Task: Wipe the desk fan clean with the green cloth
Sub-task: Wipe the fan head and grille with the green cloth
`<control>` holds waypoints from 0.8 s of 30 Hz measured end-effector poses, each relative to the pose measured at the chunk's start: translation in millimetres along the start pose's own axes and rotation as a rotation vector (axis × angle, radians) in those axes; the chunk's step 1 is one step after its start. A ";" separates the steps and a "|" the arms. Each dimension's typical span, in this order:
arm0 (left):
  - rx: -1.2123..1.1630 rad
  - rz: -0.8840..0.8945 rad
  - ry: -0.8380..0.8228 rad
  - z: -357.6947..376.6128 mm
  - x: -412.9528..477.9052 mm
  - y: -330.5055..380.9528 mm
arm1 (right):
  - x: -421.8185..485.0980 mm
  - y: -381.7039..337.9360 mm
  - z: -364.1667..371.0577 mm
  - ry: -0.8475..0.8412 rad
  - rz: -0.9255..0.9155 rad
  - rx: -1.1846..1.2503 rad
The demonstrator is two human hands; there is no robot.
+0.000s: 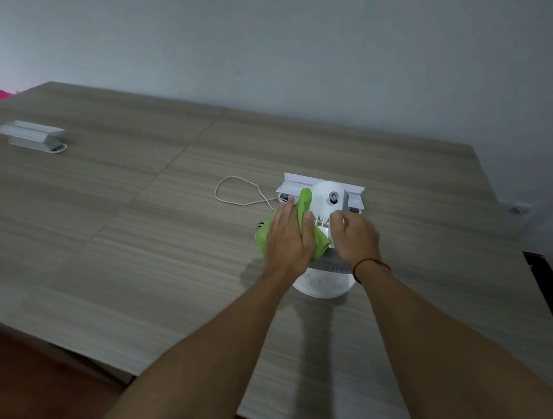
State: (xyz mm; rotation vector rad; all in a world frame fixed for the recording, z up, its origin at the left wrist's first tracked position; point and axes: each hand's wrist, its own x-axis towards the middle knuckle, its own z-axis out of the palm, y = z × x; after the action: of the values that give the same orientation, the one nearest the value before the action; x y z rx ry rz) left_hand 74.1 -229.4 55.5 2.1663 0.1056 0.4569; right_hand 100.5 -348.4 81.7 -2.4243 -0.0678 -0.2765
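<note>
1. Both forearms reached out over the desk (135, 227); nothing else lay in the near zone.
2. Desk fan (324, 278) sat right of centre, round white base toward me, head tilted back toward the wall.
3. My left hand (287, 236) lay flat, fingers extended and pressing the green cloth (262, 233) against the fan's left side. Cloth was bunched under the palm, with one corner poking up beside the motor housing.
4. My right hand (354, 239) was curled loosely on the fan's right side, steadying it. Couldn't tell whether the fingers actually clamped anything or just rested there.
5. Risks, my read: a light base plus sideways wiping pressure could make the fan skid or tip if the right hand eased off. Loose cloth could snag in the grille slots.
6. The white cable (236, 191) looped just behind left; a wide stroke could drag it.
7. Behind the fan, a white socket box (323, 183); a second one (30, 134) far left, well apart.
</note>
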 end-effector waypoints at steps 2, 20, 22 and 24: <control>-0.024 -0.066 0.001 0.9 12.5 -8.1 | 3.1 -0.9 0.8 -0.007 0.009 0.012; -0.783 -0.844 -0.291 12.1 55.1 -82.2 | 9.9 16.5 -2.3 0.098 -0.040 0.077; -0.853 -0.877 -0.321 16.9 53.2 -89.7 | 9.3 18.2 -1.3 0.106 -0.064 0.060; -0.912 -0.914 -0.340 20.7 51.0 -93.0 | 9.6 19.5 -1.7 0.102 -0.079 0.053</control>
State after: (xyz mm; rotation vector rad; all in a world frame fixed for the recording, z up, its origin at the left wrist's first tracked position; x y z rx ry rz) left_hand 137.3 -177.4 -15.1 1.0905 0.5475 -0.3513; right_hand 111.9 -364.6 72.7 -2.3541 -0.1237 -0.4284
